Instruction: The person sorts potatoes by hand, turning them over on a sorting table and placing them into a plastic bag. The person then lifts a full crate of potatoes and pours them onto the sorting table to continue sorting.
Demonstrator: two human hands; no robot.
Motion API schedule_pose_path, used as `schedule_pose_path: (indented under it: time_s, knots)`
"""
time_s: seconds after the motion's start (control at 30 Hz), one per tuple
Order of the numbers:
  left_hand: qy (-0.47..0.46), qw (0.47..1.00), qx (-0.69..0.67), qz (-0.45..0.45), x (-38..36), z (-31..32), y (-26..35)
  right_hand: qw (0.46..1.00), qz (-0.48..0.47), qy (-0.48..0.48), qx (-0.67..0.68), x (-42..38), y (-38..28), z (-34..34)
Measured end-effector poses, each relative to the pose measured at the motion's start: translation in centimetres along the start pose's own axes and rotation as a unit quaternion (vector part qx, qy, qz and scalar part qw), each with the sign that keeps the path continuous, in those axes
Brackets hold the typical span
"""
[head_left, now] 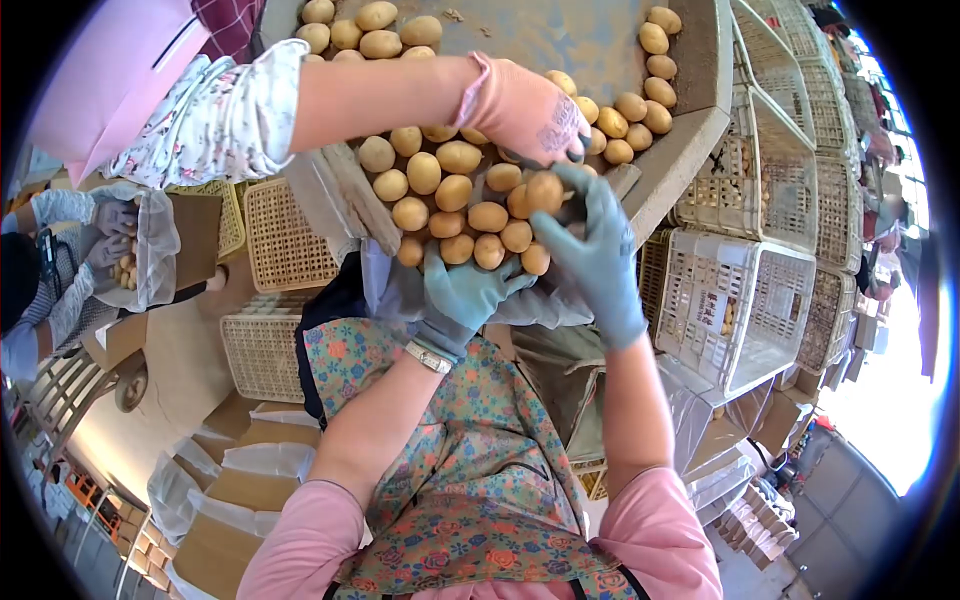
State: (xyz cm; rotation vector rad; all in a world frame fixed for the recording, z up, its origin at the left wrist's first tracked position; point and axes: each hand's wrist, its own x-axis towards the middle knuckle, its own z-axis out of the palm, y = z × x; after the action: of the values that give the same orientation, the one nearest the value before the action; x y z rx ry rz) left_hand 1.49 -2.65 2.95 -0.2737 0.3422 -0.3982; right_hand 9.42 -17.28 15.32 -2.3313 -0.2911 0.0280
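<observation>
Many tan potatoes [453,193] lie bunched at the narrow near end of a sorting chute [540,40]. At its lip, my left hand [465,297], in a blue-grey glove, is cupped under the front potatoes with thumb and fingers apart. My right hand [603,250], gloved alike, has its thumb and fingers closed around a single potato [544,191] above the right side of the pile. Just beyond it, a co-worker's hand in a pink glove [525,108] reaches in from the left, its fingertips down among the potatoes and partly hidden.
Wooden boards [360,195] edge the chute. White plastic crates [735,310] are stacked on the right, with beige crates [290,235] on the left. Lined cardboard boxes [235,480] stand at lower left. Another person [70,260] handles potatoes in a lined box farther left.
</observation>
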Motion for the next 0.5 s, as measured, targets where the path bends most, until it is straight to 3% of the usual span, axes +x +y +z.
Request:
schedule_pose_path:
  time_s: [0.03, 0.07, 0.13, 0.17, 0.2, 0.27, 0.3, 0.37, 0.4, 0.47, 0.5]
  knots:
    - [0.010, 1.000, 0.017, 0.004, -0.1, 0.0, -0.1, 0.977, 0.111, -0.050, 0.176, -1.8, -0.4, 0.3]
    - [0.010, 1.000, 0.017, 0.002, -0.3, -0.3, 0.0, 0.909, 0.215, -0.096, 0.344, -3.6, -0.4, 0.8]
    - [0.076, 0.997, -0.010, -0.027, -1.2, -2.9, 0.8, 0.692, 0.288, -0.086, 0.656, -6.9, -0.3, 2.9]
    - [-0.037, 0.989, -0.110, -0.089, -1.3, -6.0, 1.6, 0.628, 0.284, -0.085, 0.719, -8.2, 0.3, 4.1]
    - [-0.036, 0.989, -0.109, -0.089, -1.4, -5.6, 1.5, 0.628, 0.284, -0.084, 0.720, -8.9, 0.5, 4.7]
    - [-0.082, 0.966, -0.197, -0.146, -1.8, -5.3, 1.3, 0.468, 0.313, -0.072, 0.823, -9.9, 0.8, 5.3]
    - [-0.080, 0.966, -0.198, -0.148, -1.6, -6.1, 1.3, 0.466, 0.306, -0.073, 0.827, -10.2, 0.8, 5.6]
    - [-0.186, 0.965, -0.083, -0.165, -0.9, -7.6, 1.5, 0.458, 0.309, -0.085, 0.829, -10.6, 1.2, 5.6]
    - [-0.186, 0.965, -0.083, -0.166, -1.0, -7.8, 1.4, 0.450, 0.310, -0.101, 0.832, -10.7, 1.4, 5.6]
    - [-0.047, 0.994, -0.048, -0.082, -1.1, -7.9, 1.1, 0.443, 0.299, -0.114, 0.837, -10.6, 1.3, 5.5]
    - [-0.048, 0.994, -0.047, -0.082, -0.9, -6.3, 0.6, 0.441, 0.310, -0.117, 0.834, -10.4, 0.8, 5.1]
